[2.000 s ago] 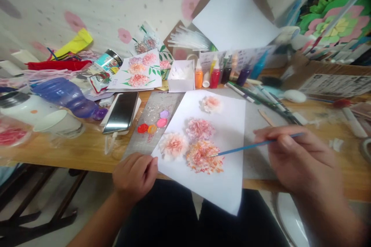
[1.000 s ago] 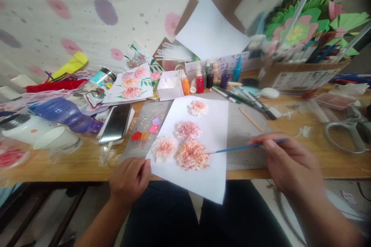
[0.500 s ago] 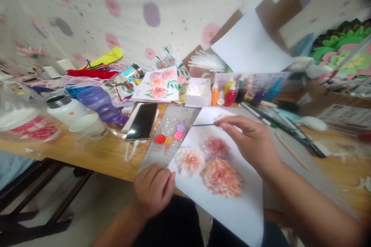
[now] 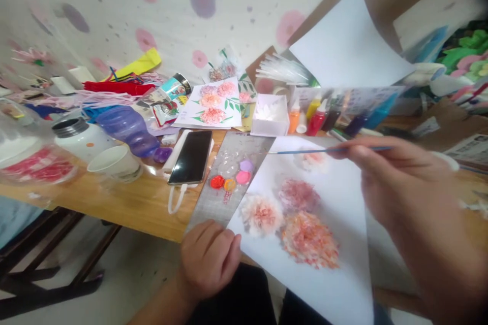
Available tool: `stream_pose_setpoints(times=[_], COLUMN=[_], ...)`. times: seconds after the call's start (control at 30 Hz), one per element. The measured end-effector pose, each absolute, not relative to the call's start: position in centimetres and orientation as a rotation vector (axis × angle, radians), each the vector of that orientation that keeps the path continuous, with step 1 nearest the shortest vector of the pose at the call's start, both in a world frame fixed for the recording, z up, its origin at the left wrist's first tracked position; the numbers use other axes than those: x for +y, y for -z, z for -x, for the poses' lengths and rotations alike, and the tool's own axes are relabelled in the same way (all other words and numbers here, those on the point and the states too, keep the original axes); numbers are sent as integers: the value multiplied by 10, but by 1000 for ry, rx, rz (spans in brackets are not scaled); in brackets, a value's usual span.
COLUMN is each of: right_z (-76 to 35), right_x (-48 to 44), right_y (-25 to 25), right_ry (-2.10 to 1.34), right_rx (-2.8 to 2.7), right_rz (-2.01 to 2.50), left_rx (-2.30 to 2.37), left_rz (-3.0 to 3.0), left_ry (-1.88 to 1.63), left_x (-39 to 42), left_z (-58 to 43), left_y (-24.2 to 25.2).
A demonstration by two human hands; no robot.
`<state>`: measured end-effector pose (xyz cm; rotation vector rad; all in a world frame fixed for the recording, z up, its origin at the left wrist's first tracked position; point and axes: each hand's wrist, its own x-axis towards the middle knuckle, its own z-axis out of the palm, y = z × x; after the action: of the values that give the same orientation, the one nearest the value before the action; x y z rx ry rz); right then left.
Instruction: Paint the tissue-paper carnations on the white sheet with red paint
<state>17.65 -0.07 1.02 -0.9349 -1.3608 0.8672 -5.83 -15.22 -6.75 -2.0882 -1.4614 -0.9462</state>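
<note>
In my right hand [image 4: 396,177] is a thin blue paintbrush [image 4: 297,152], pinched between thumb and fingers. It lies nearly level, its tip pointing left past the upper edge of a white paper sheet [image 4: 305,284]. On the sheet are several fluffy flowers: a pale one [image 4: 263,215], a dusty-pink one [image 4: 299,194], an orange-red one [image 4: 310,240] and a faint one [image 4: 314,160] under the brush. My left hand [image 4: 209,259] is curled closed at the table's front edge, beside the sheet's left edge; the inside of its fingers is hidden.
Left of the sheet, a clear palette [image 4: 226,165] holds red, orange, pink and purple paint. Beyond it lie a phone [image 4: 190,157] with a white cable, a paper cup [image 4: 114,162] and a flower picture [image 4: 211,104]. Paint bottles [image 4: 316,119] and a white box [image 4: 270,117] stand behind.
My right hand has moved to the right and closer to the camera, drawing the brush along, so more of its handle shows. The view has shifted slightly; my left hand stays closed at the edge.
</note>
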Motion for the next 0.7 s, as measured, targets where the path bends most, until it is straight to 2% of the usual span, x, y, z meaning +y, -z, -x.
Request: stream_pose_setpoints(times=[0.17, 0.33, 0.7], right_z=[-241, -280, -285], right_x=[-37, -71, -75], right_y=[19, 49, 52], right_ry=[-928, -976, -1002], right_rx=[-1015, -896, -975], right_rz=[1020, 1107, 1000], left_rx=[-1373, -1326, -1384], left_rz=[2109, 2075, 2003], left_ry=[849, 805, 758], left_x=[-150, -146, -143], left_z=[62, 66, 64], left_y=[65, 69, 70])
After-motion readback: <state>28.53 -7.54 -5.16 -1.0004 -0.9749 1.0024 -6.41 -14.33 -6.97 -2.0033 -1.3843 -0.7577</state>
